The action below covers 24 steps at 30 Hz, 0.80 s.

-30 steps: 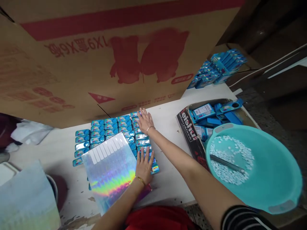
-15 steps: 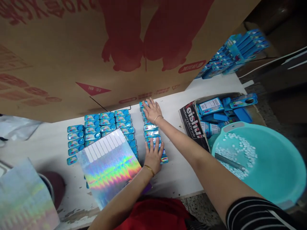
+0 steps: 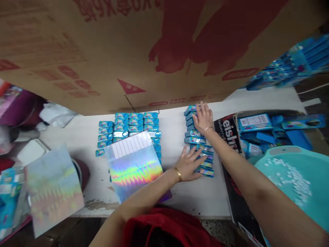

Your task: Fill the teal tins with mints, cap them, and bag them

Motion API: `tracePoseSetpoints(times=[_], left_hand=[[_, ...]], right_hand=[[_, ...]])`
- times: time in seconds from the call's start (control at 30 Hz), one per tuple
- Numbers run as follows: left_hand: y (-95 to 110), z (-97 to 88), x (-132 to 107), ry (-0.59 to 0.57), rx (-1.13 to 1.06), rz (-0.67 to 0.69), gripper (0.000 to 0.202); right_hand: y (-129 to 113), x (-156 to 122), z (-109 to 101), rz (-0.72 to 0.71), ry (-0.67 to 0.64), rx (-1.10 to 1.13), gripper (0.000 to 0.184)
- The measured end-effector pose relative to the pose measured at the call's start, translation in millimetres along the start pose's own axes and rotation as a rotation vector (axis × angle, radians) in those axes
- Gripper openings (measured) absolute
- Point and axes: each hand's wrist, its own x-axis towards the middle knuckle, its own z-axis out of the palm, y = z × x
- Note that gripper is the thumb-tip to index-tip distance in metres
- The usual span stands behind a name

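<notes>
A column of small blue tins [image 3: 195, 140] with shiny lids stands on the white table, at the right of the work area. My right hand [image 3: 205, 120] rests with fingers spread on the far end of this column. Lower down, my left hand [image 3: 190, 164] lies flat and spread, its fingertips at the left side of the near tins. To the left, a block of similar blue tins [image 3: 136, 122] sits in rows, partly covered by a holographic sticker sheet [image 3: 135, 168] with a strip of pale bars showing at its top.
A large cardboard box [image 3: 102, 61] stands along the back. On the right are a carton [image 3: 227, 132] of blue tins and a turquoise basin [image 3: 321, 171] holding white tablets. Another shiny sheet [image 3: 55, 192] lies at left over a round container [image 3: 83, 175].
The tin column has shifted right, widening its gap from the block. My left hand has moved from on top of the near tins to their left side. The view has turned left.
</notes>
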Motion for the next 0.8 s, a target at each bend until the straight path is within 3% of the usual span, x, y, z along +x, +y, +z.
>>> tracePoseSetpoints(times=[0.07,0.17,0.2,0.27,0.33,0.4,0.5,0.6,0.8], left_hand=[[-35,-36.6,-54,0.167,-0.017,-0.122,0.049],[-98,-90.2,-155,0.498,0.068,-0.520,0.038],[-118,-103.8,-186,0.560,0.135,-0.632,0.037],[-149,-121.5,-236,0.559,0.264,-0.813,0.035],[-167,-127.2,-264,0.479,0.316,-0.895,0.031],[-174,-126.4,-272,0.428,0.316,-0.903,0.023],[-173,-126.6,-266,0.431,0.273,-0.828,0.016],[-172,-134.6,-259,0.431,0.242,-0.704,0.018],[-182,-139.2,-249,0.347,0.388,-0.514,0.025]], right_hand=[[-31,-14,3,0.002,0.057,0.072,0.061],[-107,-35,10,-0.119,0.046,0.228,0.053],[-137,-40,13,-0.184,0.023,0.285,0.049],[-200,-49,21,-0.317,-0.050,0.381,0.041],[-257,-55,32,-0.415,-0.141,0.439,0.037],[-300,-57,44,-0.480,-0.212,0.453,0.035],[-338,-58,57,-0.532,-0.269,0.415,0.031],[-349,-56,60,-0.544,-0.361,0.341,0.032],[-342,-45,54,-0.407,-0.521,0.267,0.031]])
